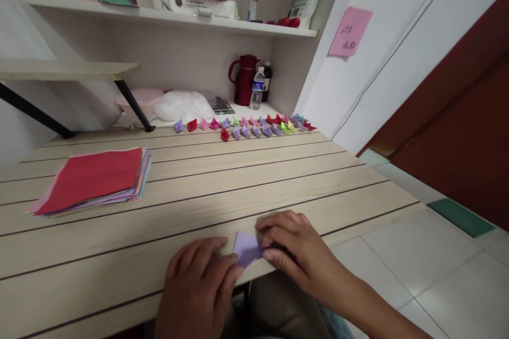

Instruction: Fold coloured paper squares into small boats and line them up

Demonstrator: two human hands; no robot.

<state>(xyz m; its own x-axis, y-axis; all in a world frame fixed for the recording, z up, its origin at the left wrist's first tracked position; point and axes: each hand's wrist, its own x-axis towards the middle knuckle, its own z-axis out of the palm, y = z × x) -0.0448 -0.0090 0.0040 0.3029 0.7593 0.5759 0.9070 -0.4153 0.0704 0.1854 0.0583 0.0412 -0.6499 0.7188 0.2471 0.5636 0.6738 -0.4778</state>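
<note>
A small piece of folded purple origami paper [245,249] lies at the table's front edge, between my two hands. My left hand [201,275] pinches its lower left corner between thumb and forefinger. On the other side, my right hand [296,251] has its thumb and fingers closed on the right end of the paper, and they hide that end. The visible part of the paper is a flat, pointed shape with one corner aimed away from me.
A stack of coloured paper squares [97,177], red on top, lies at the left. Several small folded paper boats [256,131] line the back edge of the table [222,185]. Behind them stand a dark red jug [245,82] and a water bottle [257,90]. A small raised shelf [71,70] stands back left.
</note>
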